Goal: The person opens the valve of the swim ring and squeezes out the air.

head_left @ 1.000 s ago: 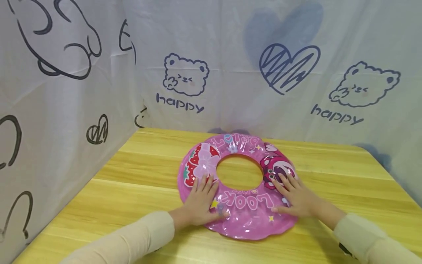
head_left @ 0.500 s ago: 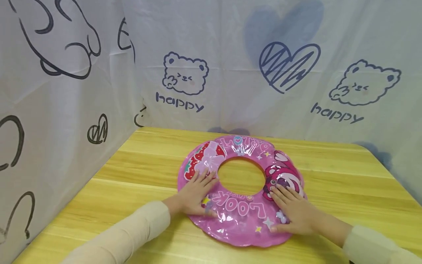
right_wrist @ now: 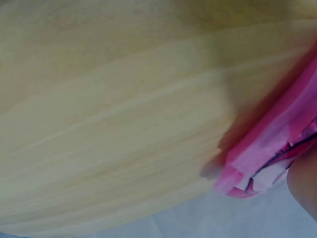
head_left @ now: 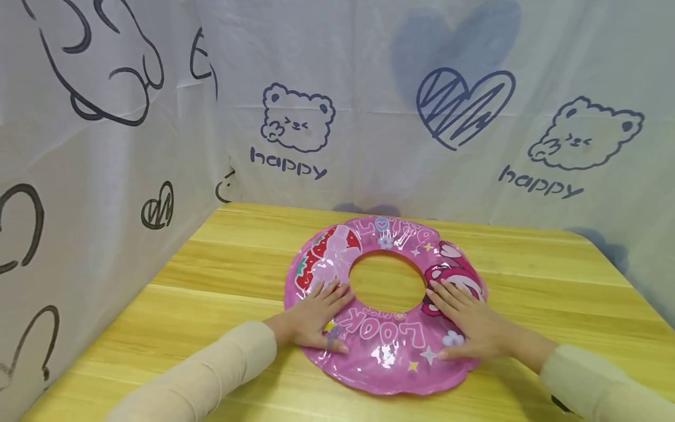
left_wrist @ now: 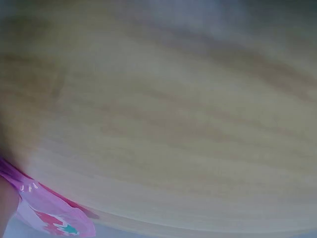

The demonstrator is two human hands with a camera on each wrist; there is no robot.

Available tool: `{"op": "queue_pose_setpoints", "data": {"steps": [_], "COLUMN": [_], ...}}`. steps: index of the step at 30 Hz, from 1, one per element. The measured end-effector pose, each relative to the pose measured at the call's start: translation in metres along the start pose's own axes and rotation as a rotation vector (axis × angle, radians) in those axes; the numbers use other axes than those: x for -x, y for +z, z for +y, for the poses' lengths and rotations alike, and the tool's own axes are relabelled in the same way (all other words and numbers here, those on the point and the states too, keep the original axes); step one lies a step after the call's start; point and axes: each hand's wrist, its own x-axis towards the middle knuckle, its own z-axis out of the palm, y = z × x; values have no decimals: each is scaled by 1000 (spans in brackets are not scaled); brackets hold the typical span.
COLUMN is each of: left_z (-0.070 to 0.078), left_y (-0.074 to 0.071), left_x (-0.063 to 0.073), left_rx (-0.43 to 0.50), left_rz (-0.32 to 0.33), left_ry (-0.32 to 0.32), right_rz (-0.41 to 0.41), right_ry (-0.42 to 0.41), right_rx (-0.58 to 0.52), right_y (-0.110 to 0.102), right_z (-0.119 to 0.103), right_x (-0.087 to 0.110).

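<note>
A pink inflatable swim ring [head_left: 387, 357] lies flat on the wooden table, printed with strawberries, a bear, stars and lettering. Its surface is glossy and puckered along the front edge. My left hand [head_left: 316, 316] rests on the ring's left side, fingers straight just below the strawberries, thumb toward the front. On the right side, my right hand [head_left: 471, 322] lies with straight fingers over the bear print and covers part of it. In the left wrist view only a corner of the swim ring [left_wrist: 54, 210] shows; the right wrist view shows its pink edge [right_wrist: 262, 153].
The yellow wood-grain table [head_left: 211, 275] extends to both sides of the ring. Behind it hangs a white cloth [head_left: 379, 158] with bear and heart drawings, and another cloth wall [head_left: 95, 176] runs along the left.
The ring has turned slightly clockwise and shifted a little right and toward me. Both hands have stayed on it, sliding slightly; over the last half second the ring is nearly still.
</note>
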Motion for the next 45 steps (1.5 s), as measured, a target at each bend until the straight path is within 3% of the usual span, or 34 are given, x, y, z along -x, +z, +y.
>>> {"op": "queue_pose_setpoints", "data": {"steps": [5, 15, 23, 34, 41, 45], "left_z": [1, 5, 4, 4, 2, 1], "left_y": [2, 2, 1, -2, -1, 0], "left_x": [-1, -3, -7, -7, -7, -6], "left_rx": [-1, 7, -16, 30, 56, 62], "left_rz": [-13, -41, -55, -81, -82, -81], "left_ry": [-5, -17, -31, -42, -27, -25], "right_rz": [-1, 26, -18, -125, -196, -119], "right_ry": [5, -40, -45, 43, 64, -1], "right_rx": [-28, 18, 57, 20, 121, 250], "right_y": [7, 16, 21, 15, 9, 10], "right_z": [2, 3, 4, -5, -8, -9], "right_x": [-1, -2, -4, -8, -9, -9]}}
